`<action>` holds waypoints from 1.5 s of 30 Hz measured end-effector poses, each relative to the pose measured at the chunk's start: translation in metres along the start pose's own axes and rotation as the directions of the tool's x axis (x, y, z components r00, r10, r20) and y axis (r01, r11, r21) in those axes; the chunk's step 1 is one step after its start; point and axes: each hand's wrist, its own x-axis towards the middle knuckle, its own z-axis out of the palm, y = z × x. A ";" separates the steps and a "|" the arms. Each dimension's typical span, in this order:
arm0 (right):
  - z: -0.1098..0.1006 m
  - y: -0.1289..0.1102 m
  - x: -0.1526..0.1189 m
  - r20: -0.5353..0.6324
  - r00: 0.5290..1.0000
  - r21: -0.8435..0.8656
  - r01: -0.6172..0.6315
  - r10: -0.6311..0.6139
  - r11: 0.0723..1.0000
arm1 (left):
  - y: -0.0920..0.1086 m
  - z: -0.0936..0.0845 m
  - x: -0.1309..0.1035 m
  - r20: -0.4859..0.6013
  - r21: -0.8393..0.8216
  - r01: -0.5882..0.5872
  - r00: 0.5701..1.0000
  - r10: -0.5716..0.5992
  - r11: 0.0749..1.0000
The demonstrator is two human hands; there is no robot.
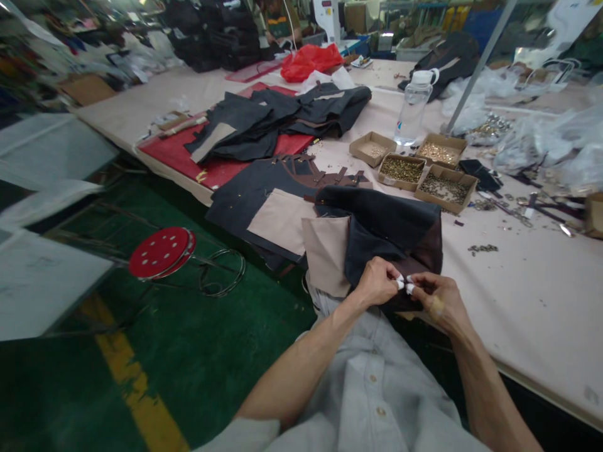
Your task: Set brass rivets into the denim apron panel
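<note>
A dark fabric piece [393,216] with a brown part and beige panels lies folded over the table's front edge, in front of my body. At its brown lower part, my left hand [378,282] pinches the cloth. My right hand [439,300] is closed too, its thumb and fingers pressed together almost against the left fingertips. White wrapping covers several fingertips of both hands. Anything small between the right fingers is hidden. More dark fabric with a beige panel [277,221] and brown straps [342,178] lies just to the left.
Cardboard trays of small metal parts [402,171] stand beyond the cloth, near a clear bottle [412,110]. Dark pieces [282,116] lie on a red board [164,150]. Loose metal fittings [483,249] lie at right. A red stool [162,252] stands at left. Another person [281,24] is at the back.
</note>
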 end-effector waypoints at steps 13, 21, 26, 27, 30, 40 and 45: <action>-0.008 -0.002 -0.007 -0.029 0.999 -0.121 0.035 -0.039 0.992 | -0.010 0.001 0.005 0.000 0.038 0.023 1.000 -0.023 0.999; -0.011 0.004 -0.005 -0.007 1.000 -0.141 0.003 -0.004 0.990 | -0.005 0.002 0.006 -0.039 0.038 0.016 0.999 -0.015 0.999; -0.014 0.009 -0.001 0.049 0.999 -0.223 0.032 -0.022 0.974 | -0.005 0.001 0.005 -0.069 0.014 0.036 0.997 -0.035 0.999; -0.015 0.006 0.000 0.068 0.997 -0.251 0.044 -0.028 0.967 | -0.005 0.002 0.005 -0.075 0.015 0.037 0.997 -0.036 0.999; -0.014 -0.005 -0.001 0.114 0.992 -0.339 0.082 -0.046 0.937 | -0.006 0.003 0.005 -0.105 0.020 0.031 0.994 -0.029 0.999; -0.013 -0.011 0.000 0.154 0.988 -0.407 0.065 -0.001 0.911 | -0.011 0.003 0.004 -0.101 0.031 -0.022 0.995 0.025 0.999; -0.015 -0.013 0.000 0.166 0.986 -0.393 0.049 0.018 0.918 | -0.016 0.006 0.005 -0.128 -0.003 -0.015 0.992 0.014 1.000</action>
